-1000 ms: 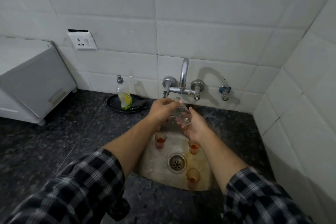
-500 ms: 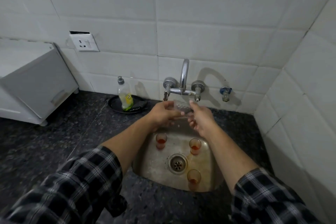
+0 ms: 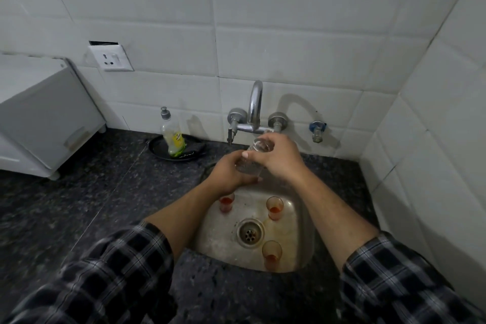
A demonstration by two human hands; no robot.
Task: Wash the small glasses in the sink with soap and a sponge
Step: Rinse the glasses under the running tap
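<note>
White tiles back the steel sink [image 3: 298, 221]. Under the tap [image 3: 255, 102], left hand [image 3: 228, 175] and right hand [image 3: 280, 159] curl their fingers [image 3: 271, 138] round one clear glass [image 3: 251, 167]. Wet, it could slip onto stained glasses [image 3: 274, 208] below the fingers.

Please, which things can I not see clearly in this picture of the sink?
- Head view: the clear small glass is mostly covered by the right hand and left hand.
- Head view: whether the curved chrome tap runs; these hands cover where water would fall.
- Head view: the dark lump on the black round tray is too dim to call a sponge.
</note>
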